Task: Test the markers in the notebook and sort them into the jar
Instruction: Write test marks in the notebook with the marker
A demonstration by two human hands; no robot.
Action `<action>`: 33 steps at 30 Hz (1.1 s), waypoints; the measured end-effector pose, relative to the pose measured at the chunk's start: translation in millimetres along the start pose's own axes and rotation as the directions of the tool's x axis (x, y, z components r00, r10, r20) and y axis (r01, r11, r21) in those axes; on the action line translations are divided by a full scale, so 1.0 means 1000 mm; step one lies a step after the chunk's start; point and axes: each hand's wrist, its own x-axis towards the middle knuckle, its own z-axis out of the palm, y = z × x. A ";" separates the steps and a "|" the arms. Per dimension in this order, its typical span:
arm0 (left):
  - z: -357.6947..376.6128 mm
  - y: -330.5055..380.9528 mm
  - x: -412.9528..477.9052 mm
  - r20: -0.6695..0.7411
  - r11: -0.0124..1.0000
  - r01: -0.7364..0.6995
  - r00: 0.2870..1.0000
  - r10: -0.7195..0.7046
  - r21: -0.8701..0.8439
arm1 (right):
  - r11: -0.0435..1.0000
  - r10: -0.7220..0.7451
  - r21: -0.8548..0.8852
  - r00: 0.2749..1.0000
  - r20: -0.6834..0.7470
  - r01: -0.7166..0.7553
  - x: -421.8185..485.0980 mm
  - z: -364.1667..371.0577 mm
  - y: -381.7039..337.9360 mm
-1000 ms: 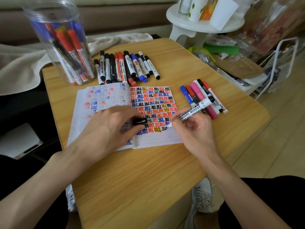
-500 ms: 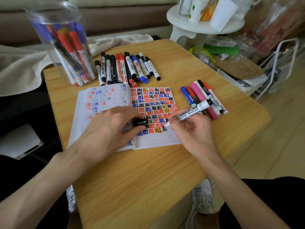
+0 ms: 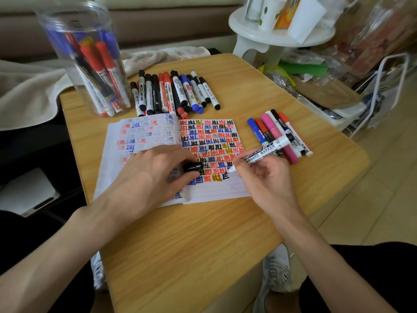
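- The right hand [image 3: 266,177] has its fingers wrapped round the whiteboard marker [image 3: 264,152], tip on the notebook [image 3: 144,132] mid-frame; light, even pressure should show the ink.
- The left hand [image 3: 149,177] pinches the black cap [image 3: 193,167] and pins the page; recap firmly before the jar [image 3: 83,64], upper left.

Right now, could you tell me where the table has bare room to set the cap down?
Bare wood: the table's near half, below the notebook between the forearms, and the far right corner beyond the coloured markers. Crowded: back left, where jar and marker row crowd the notebook's top edge.
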 end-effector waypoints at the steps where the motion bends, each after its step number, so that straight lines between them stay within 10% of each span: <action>1: 0.000 0.000 0.000 0.002 1.000 0.000 1.000 0.000 0.000 | 1.000 0.006 0.003 1.000 0.004 -0.006 0.000 0.000 0.001; 33: -0.001 0.001 0.000 0.004 1.000 -0.014 1.000 0.014 -0.016 | 0.996 0.085 0.044 0.995 -0.053 -0.083 -0.001 -0.004 -0.010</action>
